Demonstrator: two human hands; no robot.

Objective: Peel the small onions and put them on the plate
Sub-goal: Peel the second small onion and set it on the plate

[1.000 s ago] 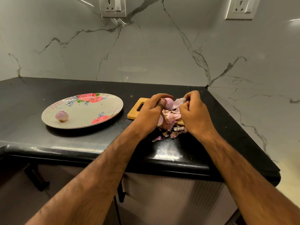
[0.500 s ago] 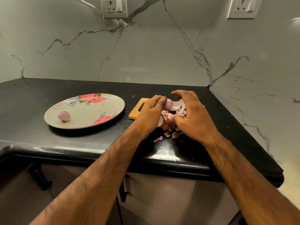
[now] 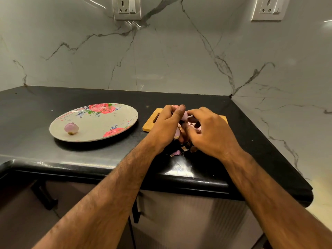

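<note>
Onion in hands (1 on plate)

No readable text, brand, number or sign anywhere in view, wall socket at upper centre and second wall socket at upper right without lettering, plate at left bearing a flower print only.

left hand grips a small onion above the wooden board, right hand curled beside; peeled onion on plate.
</note>
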